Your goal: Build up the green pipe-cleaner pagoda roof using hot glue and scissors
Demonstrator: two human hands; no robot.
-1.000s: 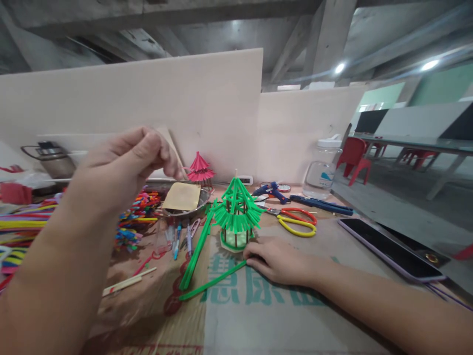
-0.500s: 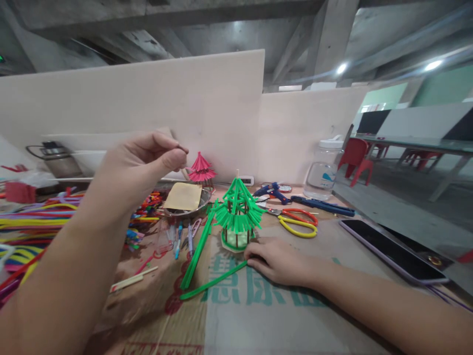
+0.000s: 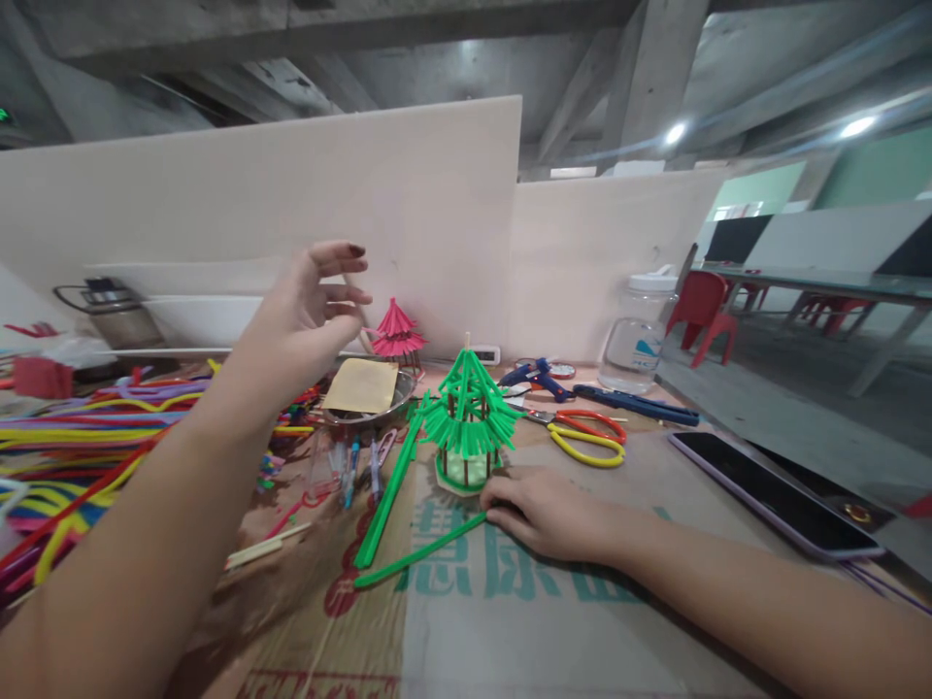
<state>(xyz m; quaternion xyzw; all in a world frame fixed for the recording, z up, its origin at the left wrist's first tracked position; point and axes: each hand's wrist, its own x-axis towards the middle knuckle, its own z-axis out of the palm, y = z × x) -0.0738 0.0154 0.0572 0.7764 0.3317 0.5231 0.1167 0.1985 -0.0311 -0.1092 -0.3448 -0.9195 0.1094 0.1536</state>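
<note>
My left hand (image 3: 316,316) is raised in the air at centre left, its fingers curved and apart with nothing between them. My right hand (image 3: 543,510) rests on the table, its fingertips closed on the end of a green pipe cleaner (image 3: 429,551) that stretches away to the left. Right behind those fingertips stands a small green pavilion model (image 3: 470,417) with a fringed two-tier roof and brown posts on a pale base. A bundle of green pipe cleaners (image 3: 389,500) lies to its left.
Loose coloured pipe cleaners (image 3: 87,437) pile up at the left. A metal bowl (image 3: 404,393), a pink pavilion model (image 3: 397,330), a glue gun (image 3: 543,377), scissors (image 3: 586,437), a water bottle (image 3: 633,335) and a phone (image 3: 772,490) stand or lie around. A pale partition (image 3: 327,204) rises behind.
My left hand has risen slightly, and its thumb and fingers have spread from a pinch. My right hand and the green model stay where they were.
</note>
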